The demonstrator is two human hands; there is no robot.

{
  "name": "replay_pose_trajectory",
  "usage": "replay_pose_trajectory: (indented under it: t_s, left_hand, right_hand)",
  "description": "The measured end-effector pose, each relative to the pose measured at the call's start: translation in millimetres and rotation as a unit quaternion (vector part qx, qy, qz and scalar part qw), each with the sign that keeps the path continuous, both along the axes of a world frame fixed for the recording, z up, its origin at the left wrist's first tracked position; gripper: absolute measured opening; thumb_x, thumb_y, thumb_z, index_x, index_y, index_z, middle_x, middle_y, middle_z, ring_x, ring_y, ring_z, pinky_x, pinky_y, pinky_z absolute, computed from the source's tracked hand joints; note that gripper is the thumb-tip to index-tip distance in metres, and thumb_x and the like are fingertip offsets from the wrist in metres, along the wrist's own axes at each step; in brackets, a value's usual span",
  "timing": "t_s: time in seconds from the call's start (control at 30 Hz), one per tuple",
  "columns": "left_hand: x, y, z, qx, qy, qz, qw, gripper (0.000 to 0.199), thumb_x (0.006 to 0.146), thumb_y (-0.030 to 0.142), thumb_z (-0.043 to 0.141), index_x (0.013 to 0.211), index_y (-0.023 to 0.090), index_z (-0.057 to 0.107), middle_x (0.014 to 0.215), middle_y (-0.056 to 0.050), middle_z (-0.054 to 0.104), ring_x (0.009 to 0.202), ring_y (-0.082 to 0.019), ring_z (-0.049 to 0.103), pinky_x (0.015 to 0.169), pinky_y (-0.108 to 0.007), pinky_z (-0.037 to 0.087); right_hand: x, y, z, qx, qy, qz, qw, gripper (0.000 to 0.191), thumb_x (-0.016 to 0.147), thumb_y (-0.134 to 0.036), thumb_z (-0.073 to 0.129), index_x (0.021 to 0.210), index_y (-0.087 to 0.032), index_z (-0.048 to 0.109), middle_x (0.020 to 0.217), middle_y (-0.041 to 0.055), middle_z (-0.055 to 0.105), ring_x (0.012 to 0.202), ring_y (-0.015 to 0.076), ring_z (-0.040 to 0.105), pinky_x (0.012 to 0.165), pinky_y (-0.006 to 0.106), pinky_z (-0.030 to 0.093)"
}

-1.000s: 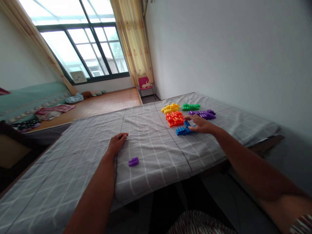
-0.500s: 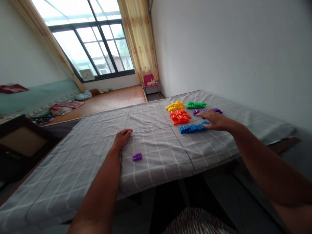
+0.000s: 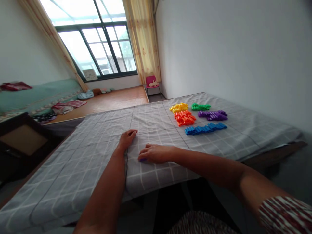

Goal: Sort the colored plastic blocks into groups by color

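Observation:
My right hand (image 3: 156,154) is low over the near part of the cloth, its fingers closed around small purple plastic tubes (image 3: 142,160). Only a sliver of purple shows below the fingertips, and the rest is hidden. To its left, my left hand (image 3: 128,138) rests on the cloth with fingers curled together and nothing visible in them. Farther right lie sorted groups of similar pieces: yellow (image 3: 179,107), orange-red (image 3: 184,118), green (image 3: 201,107), purple (image 3: 213,115) and a blue row (image 3: 206,128).
A grey checked cloth (image 3: 104,136) covers the table and hangs over its front edge. A white wall (image 3: 234,55) borders the right side. Beyond the table are a wooden platform (image 3: 119,97), a pink chair (image 3: 151,81) and a window. A dark cabinet (image 3: 21,143) stands at left.
My right hand has moved left and nearer, from above the purple and blue groups to the loose purple tubes, closing on them. My left hand stays resting on the cloth. The view has shifted slightly.

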State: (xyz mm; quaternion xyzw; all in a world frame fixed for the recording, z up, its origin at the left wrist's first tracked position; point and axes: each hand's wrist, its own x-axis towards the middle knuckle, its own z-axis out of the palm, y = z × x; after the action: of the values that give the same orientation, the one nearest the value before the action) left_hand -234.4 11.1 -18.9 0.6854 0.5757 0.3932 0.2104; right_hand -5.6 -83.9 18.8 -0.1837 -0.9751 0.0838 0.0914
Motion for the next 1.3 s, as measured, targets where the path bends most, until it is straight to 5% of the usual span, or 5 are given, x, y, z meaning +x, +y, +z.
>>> replay_pose_trajectory:
  t_s: [0.27, 0.57, 0.8, 1.03, 1.3]
  left_hand:
    - [-1.5, 2.7, 3.1, -0.013, 0.033, -0.004, 0.999, 0.044, 0.072, 0.055, 0.056, 0.091, 0.019, 0.074, 0.099, -0.007, 0.076, 0.097, -0.025, 0.068, 0.092, -0.035, 0.05]
    - [-0.2, 2.4, 11.6, -0.031, 0.055, 0.03, 0.998, 0.043, 0.07, 0.057, 0.057, 0.088, 0.022, 0.075, 0.098, -0.005, 0.076, 0.099, -0.026, 0.068, 0.092, -0.035, 0.051]
    - [-1.2, -0.5, 13.4, -0.048, 0.052, 0.055, 0.996, 0.048, 0.069, 0.06, 0.058, 0.092, 0.022, 0.075, 0.098, -0.005, 0.076, 0.095, -0.026, 0.069, 0.091, -0.035, 0.052]
    - [5.2, -1.9, 18.0, -0.035, 0.087, 0.067, 0.993, 0.045, 0.067, 0.06, 0.058, 0.087, 0.024, 0.075, 0.097, -0.004, 0.077, 0.099, -0.028, 0.068, 0.091, -0.037, 0.052]
    - [-3.0, 2.8, 29.1, -0.067, 0.151, 0.014, 0.986, 0.047, 0.065, 0.062, 0.058, 0.09, 0.026, 0.075, 0.1, -0.004, 0.076, 0.099, -0.028, 0.068, 0.092, -0.037, 0.051]
  right_hand:
    - [122.5, 45.4, 19.0, -0.053, 0.092, -0.172, 0.979, 0.02, 0.081, -0.021, 0.061, 0.1, -0.016, 0.068, 0.091, 0.0044, 0.072, 0.079, 0.0152, 0.064, 0.075, 0.024, 0.047]
    - [334.1, 124.4, 22.7, 0.04, 0.104, -0.6, 0.792, 0.024, 0.079, -0.039, 0.064, 0.092, -0.019, 0.068, 0.086, 0.0061, 0.071, 0.073, 0.0164, 0.063, 0.07, 0.026, 0.046]
    - [362.4, 145.2, 5.6, 0.02, 0.004, -0.646, 0.763, 0.035, 0.074, -0.05, 0.07, 0.095, -0.023, 0.072, 0.102, 0.0106, 0.072, 0.097, 0.0254, 0.062, 0.082, 0.035, 0.044]
    - [401.5, 151.8, 3.9, 0.031, 0.25, -0.686, 0.682, 0.064, 0.095, -0.059, 0.026, 0.095, -0.016, 0.073, 0.101, 0.0136, 0.073, 0.096, 0.0232, 0.066, 0.081, 0.03, 0.045]
    - [448.8, 157.9, -53.2, -0.024, 0.34, -0.739, 0.581, 0.059, 0.098, -0.041, 0.021, 0.1, -0.012, 0.073, 0.105, 0.0149, 0.073, 0.1, 0.0246, 0.066, 0.087, 0.033, 0.046]
